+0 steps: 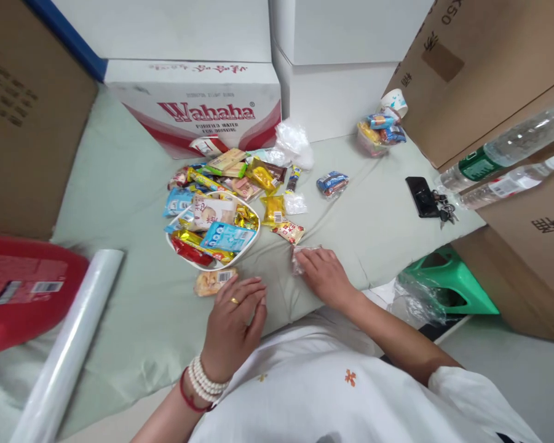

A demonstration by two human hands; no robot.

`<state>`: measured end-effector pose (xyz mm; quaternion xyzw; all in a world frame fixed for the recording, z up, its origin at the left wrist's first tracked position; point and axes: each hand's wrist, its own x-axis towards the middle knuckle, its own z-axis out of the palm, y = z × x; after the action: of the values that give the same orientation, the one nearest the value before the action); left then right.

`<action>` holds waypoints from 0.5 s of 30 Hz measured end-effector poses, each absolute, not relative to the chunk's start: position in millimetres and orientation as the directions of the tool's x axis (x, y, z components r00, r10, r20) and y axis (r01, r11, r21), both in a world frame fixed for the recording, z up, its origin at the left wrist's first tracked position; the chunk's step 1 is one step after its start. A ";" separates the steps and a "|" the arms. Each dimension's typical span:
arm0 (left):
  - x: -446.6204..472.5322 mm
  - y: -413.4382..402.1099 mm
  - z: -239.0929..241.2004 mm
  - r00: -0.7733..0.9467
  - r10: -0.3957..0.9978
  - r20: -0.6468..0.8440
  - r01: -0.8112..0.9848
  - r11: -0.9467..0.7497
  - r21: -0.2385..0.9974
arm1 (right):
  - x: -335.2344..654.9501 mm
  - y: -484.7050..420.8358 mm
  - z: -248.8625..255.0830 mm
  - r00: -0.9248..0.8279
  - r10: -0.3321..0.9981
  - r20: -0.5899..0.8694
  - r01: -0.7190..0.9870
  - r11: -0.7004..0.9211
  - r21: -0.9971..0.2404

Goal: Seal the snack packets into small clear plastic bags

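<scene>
We face a table (378, 215) spread with pale green cloth. At its far side, left of the middle, stands a white and red Wahaha box (207, 111). At the left is a big red container (30, 295), with a shiny white roll (71, 344) just right of it. Nearer than the box, wrapped snacks (244, 175) lie heaped, and before them sits a white bowl (254, 242) filled with more. Near us, the left hand (235, 314) rests palm down, fingers side by side, thumb apart, holding nothing we can see. The right hand (327, 277) reaches in from the right. Far right, a black phone (420, 197) lies beside keys. A pastry packet (209, 282) lies between bowl and left hand, at the fingertips; we cannot tell whether they touch it. A smaller clear packet (296, 263), right of the bowl, lies under the right fingertips; whether they pinch it, we cannot tell.
</scene>
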<state>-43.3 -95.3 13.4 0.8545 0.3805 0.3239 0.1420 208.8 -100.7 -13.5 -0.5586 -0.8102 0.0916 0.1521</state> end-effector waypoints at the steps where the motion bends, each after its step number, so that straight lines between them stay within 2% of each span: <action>1: -50.0 -95.2 14.2 0.467 0.757 0.457 0.576 -0.653 0.492 | 215.0 -99.0 -14.0 -0.283 0.941 0.185 0.871 0.333 -0.361; 3: -63.9 -92.8 16.0 0.376 0.796 0.475 0.624 -0.596 0.505 | 236.3 -88.1 -9.7 -0.130 0.955 0.267 0.833 0.251 -0.494; 5: -77.3 -86.9 17.1 0.256 0.826 0.502 0.689 -0.520 0.504 | 268.2 -66.4 -2.9 0.101 0.948 0.303 0.753 0.126 -0.646; 8: -88.4 -71.5 14.3 0.192 0.802 0.565 0.791 -0.468 0.395 | 320.8 -19.2 -0.8 0.414 0.880 0.231 0.594 -0.068 -0.802; 10: -86.0 -58.8 8.9 0.299 0.795 0.527 0.837 -0.484 0.255 | 347.0 11.6 -7.9 0.509 0.850 0.132 0.585 -0.230 -0.777; 12: -78.0 -46.7 1.9 0.414 0.816 0.403 0.859 -0.497 0.124 | 360.8 32.1 -19.2 0.535 0.840 0.088 0.666 -0.356 -0.656; 15: -68.2 -33.6 -6.6 0.460 0.840 0.287 0.875 -0.484 0.015 | 364.2 37.1 -38.1 0.553 0.816 0.172 0.760 -0.409 -0.504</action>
<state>-68.2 -33.6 -6.6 0.8519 0.5033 0.1285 -0.0673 364.2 37.1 -38.1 -0.8379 -0.4703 0.0506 0.2725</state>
